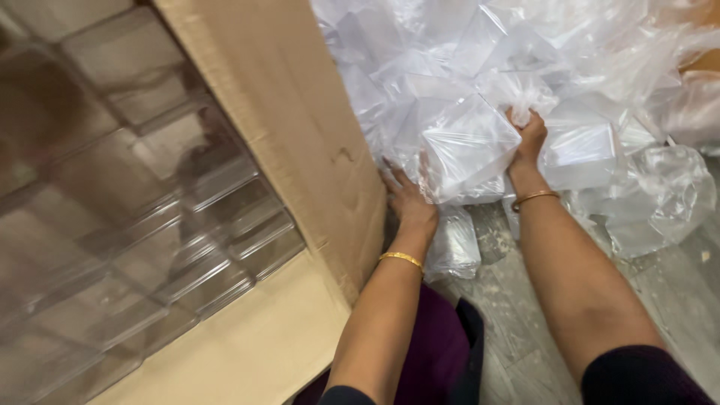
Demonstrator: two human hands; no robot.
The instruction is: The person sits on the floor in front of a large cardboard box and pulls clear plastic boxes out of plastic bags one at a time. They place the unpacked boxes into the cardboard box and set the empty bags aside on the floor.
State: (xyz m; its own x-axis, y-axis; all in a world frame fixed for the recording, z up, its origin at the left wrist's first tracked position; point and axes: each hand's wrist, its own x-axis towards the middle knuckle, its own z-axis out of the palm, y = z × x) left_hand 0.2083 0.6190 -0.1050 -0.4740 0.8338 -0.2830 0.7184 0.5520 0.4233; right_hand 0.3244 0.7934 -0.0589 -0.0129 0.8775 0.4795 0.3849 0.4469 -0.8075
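I see a heap of clear plastic bags (525,67), milky white where the film bunches and glossy where it catches light. The bagged clear box (469,146) between my hands looks whitish-grey through its wrapping. My left hand (409,199) and right hand (527,139) each sit above 1 thin gold bangle (401,259) on the wrist. The cardboard box (292,127) is plain tan with 1 small dark scuff, its lower flap a paler beige. The stacked clear containers (127,217) inside it read grey-brown, with faint pale edges. The floor (525,322) is grey, streaked like weathered wood planks. My sleeves are black, and the cloth (435,352) below is deep purple.
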